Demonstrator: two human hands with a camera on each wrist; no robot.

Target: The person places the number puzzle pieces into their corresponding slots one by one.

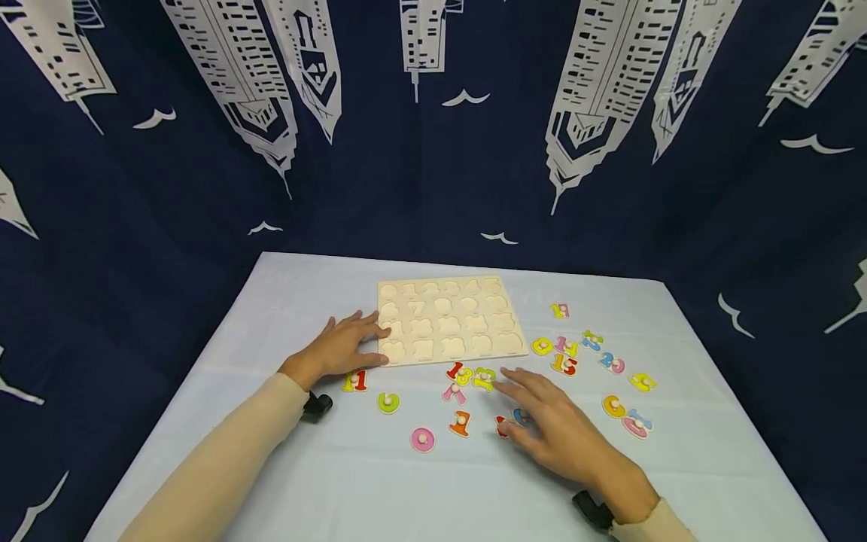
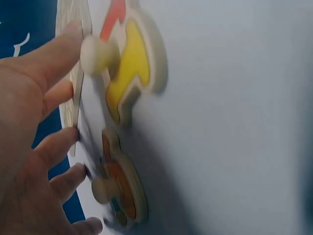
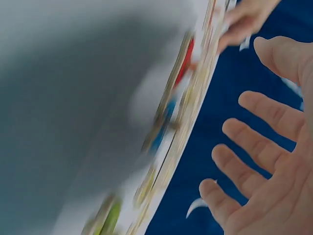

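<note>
A pale wooden puzzle board (image 1: pixel 450 316) with number-shaped recesses lies flat on the table. My left hand (image 1: pixel 342 345) touches its left edge with spread fingers. Close by that hand lies a red and yellow number piece (image 1: pixel 355 381); its round knob (image 2: pixel 93 55) shows large in the left wrist view. My right hand (image 1: pixel 562 429) hovers with spread fingers, holding nothing, over a red piece (image 1: pixel 500 426) and a blue piece (image 1: pixel 521 415), both partly hidden by it. An orange piece (image 1: pixel 460 423) and a pink ring-shaped piece (image 1: pixel 423 440) lie left of that hand.
More knobbed number pieces lie right of the board, among them a yellow one (image 1: pixel 643 382) and an orange one (image 1: pixel 613 407). A green round piece (image 1: pixel 388 403) lies below the board. The white-covered table (image 1: pixel 325 489) meets a dark blue patterned curtain (image 1: pixel 420 173).
</note>
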